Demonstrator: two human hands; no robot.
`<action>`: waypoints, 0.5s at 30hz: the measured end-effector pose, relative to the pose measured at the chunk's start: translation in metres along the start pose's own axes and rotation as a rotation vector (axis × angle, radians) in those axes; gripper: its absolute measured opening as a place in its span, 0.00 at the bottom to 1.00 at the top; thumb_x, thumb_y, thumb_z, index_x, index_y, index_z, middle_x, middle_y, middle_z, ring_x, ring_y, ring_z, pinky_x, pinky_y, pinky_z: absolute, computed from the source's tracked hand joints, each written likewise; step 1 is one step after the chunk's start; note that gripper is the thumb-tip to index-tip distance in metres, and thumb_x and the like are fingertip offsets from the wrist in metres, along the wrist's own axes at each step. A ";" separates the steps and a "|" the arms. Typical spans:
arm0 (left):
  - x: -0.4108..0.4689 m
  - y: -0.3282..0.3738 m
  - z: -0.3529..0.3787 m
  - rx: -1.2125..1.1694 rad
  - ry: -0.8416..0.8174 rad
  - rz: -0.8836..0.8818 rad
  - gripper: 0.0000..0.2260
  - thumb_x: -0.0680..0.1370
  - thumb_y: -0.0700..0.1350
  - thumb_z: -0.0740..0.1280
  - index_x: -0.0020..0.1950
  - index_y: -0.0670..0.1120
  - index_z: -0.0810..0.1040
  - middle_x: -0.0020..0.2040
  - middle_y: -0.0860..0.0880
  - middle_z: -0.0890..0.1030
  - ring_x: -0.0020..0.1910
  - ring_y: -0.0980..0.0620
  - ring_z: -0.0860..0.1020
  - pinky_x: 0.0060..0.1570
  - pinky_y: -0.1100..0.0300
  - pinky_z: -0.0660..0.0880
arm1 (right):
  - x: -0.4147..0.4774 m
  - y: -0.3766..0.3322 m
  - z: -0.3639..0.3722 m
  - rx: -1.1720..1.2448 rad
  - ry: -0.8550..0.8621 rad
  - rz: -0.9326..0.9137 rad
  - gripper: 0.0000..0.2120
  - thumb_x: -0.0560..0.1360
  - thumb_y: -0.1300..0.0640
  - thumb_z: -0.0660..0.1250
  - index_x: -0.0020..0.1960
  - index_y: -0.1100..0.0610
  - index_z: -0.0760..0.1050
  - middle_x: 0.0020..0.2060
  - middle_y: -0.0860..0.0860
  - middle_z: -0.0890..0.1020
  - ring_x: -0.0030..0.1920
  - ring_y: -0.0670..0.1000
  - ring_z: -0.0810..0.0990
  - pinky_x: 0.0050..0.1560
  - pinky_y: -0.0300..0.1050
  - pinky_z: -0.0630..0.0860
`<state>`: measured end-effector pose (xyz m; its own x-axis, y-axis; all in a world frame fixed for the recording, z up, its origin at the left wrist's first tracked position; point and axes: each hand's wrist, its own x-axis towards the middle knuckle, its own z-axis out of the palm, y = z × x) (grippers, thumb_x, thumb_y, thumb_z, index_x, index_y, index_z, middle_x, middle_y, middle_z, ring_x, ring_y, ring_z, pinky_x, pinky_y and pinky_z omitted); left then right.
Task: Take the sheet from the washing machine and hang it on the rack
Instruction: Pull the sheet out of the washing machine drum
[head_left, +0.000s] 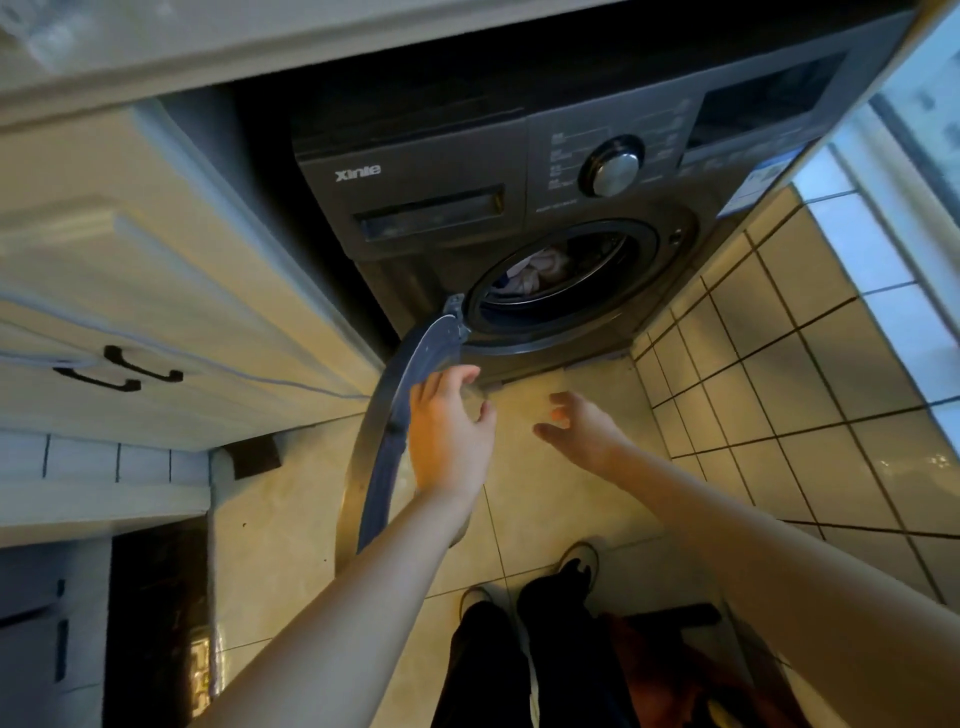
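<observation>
- Sheet (537, 270) bunched in washing machine (431, 208) drum, long axis unclear.
- Door (395, 415) swung open toward the viewer.
- Left hand (449, 431), right hand (582, 426): fingers spread, empty.

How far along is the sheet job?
Done: the washing machine door stands open. In hand: nothing yet; left hand sits by the door edge, right hand reaches forward, both open and empty. Left: pale fabric lies in the drum, to be pulled out and hung. No rack in view.
</observation>
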<state>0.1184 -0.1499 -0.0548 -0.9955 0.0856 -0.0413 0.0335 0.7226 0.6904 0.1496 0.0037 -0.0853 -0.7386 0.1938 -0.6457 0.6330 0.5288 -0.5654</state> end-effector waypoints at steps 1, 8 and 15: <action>0.006 0.006 0.011 0.021 -0.023 0.007 0.16 0.73 0.42 0.71 0.59 0.49 0.75 0.57 0.53 0.77 0.60 0.54 0.70 0.50 0.70 0.69 | 0.005 0.005 -0.012 -0.044 0.023 -0.017 0.27 0.77 0.53 0.66 0.72 0.56 0.61 0.66 0.55 0.72 0.65 0.54 0.73 0.62 0.47 0.71; 0.064 0.015 0.108 0.169 -0.160 -0.025 0.18 0.73 0.42 0.70 0.62 0.48 0.74 0.61 0.49 0.75 0.63 0.49 0.71 0.57 0.57 0.72 | 0.065 0.036 -0.077 -0.395 0.156 -0.237 0.26 0.77 0.55 0.65 0.73 0.55 0.61 0.66 0.55 0.71 0.65 0.54 0.73 0.63 0.51 0.74; 0.115 -0.016 0.187 0.245 -0.250 -0.080 0.20 0.73 0.41 0.70 0.65 0.45 0.72 0.64 0.47 0.73 0.65 0.46 0.70 0.58 0.51 0.73 | 0.171 0.061 -0.095 -0.444 0.166 -0.279 0.27 0.77 0.52 0.64 0.73 0.55 0.59 0.65 0.56 0.72 0.63 0.57 0.73 0.62 0.53 0.74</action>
<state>0.0203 -0.0237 -0.2060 -0.9443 0.1657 -0.2843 0.0071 0.8740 0.4858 0.0399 0.1478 -0.1821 -0.9139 0.1046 -0.3923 0.2754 0.8697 -0.4095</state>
